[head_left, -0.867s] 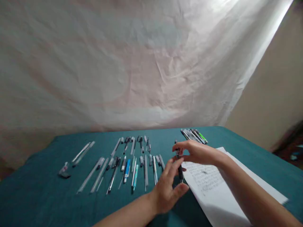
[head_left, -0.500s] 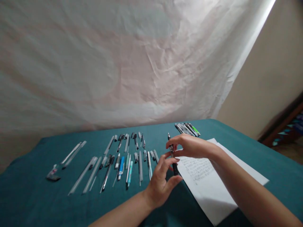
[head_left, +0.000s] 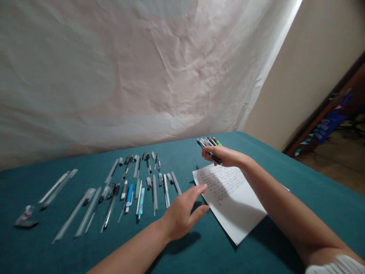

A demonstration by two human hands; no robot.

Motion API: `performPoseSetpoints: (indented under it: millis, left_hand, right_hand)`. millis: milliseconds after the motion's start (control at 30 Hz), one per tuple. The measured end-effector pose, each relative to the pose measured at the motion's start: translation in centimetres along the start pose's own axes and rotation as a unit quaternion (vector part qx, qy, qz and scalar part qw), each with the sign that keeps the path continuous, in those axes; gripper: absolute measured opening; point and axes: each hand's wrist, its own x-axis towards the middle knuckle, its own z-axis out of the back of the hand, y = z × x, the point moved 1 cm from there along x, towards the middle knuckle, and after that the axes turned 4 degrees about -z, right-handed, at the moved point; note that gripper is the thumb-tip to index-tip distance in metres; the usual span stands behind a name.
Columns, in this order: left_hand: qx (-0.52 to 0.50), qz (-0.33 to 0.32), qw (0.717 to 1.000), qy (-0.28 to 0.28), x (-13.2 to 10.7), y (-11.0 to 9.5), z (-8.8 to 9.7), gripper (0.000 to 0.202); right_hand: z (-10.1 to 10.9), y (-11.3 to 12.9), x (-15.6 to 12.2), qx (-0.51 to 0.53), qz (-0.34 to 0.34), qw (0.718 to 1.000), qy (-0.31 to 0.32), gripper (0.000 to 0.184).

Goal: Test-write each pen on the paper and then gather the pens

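A black pen [head_left: 215,158] is pinched in my right hand [head_left: 228,156], which hangs over the far edge of the written sheet of paper [head_left: 238,219]. Just beyond those fingers lies a row of pens [head_left: 205,142], one with a bright green part, partly hidden by the hand. My left hand [head_left: 182,213] holds nothing, its thumb and fingers apart above the sheet's left edge. To its left, taken-apart pens are spread out: a clear pen barrel [head_left: 154,192], a blue pen part [head_left: 129,198] and a turquoise patterned pen part [head_left: 140,203], among several others.
Clear tubes [head_left: 71,217] and a small plastic wrapper [head_left: 26,219] lie at the left of the green-covered table [head_left: 119,251]. A pale sheet [head_left: 137,76] hangs behind the table. Blue items [head_left: 330,123] show beyond its right side.
My right hand has carried the black pen away from my left hand, out to the row of pens. The left hand has let go and opened. The view has swung right.
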Motion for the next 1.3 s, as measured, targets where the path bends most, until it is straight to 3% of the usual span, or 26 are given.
performPoseSetpoints:
  millis: [133, 233, 467, 800, 967, 1167, 1233, 1300]
  left_hand:
    - [0.088, -0.047, 0.992, 0.077, 0.2, -0.3, -0.4, 0.045]
    - [0.118, -0.066, 0.986, 0.099, 0.3, -0.3, -0.7, 0.045]
    - [0.150, -0.076, 0.979, 0.117, 0.5, -0.7, -0.3, 0.044]
    - [0.144, -0.073, 0.981, 0.106, 0.5, -0.3, -0.6, 0.038]
    - [0.152, -0.076, 0.980, 0.108, 0.6, -0.4, -0.5, 0.038]
    - [0.159, -0.069, 0.978, 0.116, 0.7, -0.5, -0.3, 0.032]
    - [0.159, -0.066, 0.978, 0.116, 0.7, -0.5, -0.4, 0.032]
    - [0.161, -0.063, 0.979, 0.111, 0.6, -0.4, -0.4, 0.032]
  right_hand:
    - [-1.1, -2.5, -0.8, 0.023, 0.000, 0.997, 0.077, 0.026]
    - [-1.8, -3.7, -0.6, 0.024, -0.015, 0.997, 0.078, 0.029]
    - [-2.3, -4.4, 1.4, -0.014, -0.062, 0.998, 0.005, 0.031]
    - [-2.6, -3.6, -0.1, 0.101, -0.134, 0.983, 0.076, 0.012]
    - [-2.7, -4.1, 0.6, 0.111, -0.114, 0.987, 0.019, 0.012]
    - [-2.3, -3.4, 0.9, 0.062, -0.044, 0.992, -0.099, 0.027]
    - [-2.6, -2.3, -0.1, 0.090, -0.048, 0.987, -0.124, 0.034]
    - [-3.5, -1.0, -1.7, 0.183, -0.057, 0.974, -0.123, 0.038]
